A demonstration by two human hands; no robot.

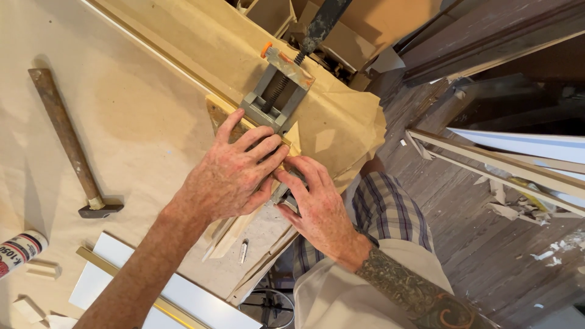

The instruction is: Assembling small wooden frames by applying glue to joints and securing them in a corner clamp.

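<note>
My left hand [231, 173] lies flat, fingers spread, pressing on light wooden moulding pieces [231, 234] held at the corner of a grey metal corner clamp [277, 91]. My right hand [314, 201] is beside it at the table's edge, fingers curled around the clamp's lower part and the wood's end. The clamp has a threaded screw and an orange knob [266, 49]. The joint itself is hidden under my hands.
A hammer [70, 146] with a wooden handle lies at the left on the paper-covered table [134, 103]. A glue tube [21, 251] and small wood blocks [42, 270] sit at the lower left, next to a white panel with gold trim [183, 295]. White moulding strips [506, 164] and scraps lie on the floor at the right.
</note>
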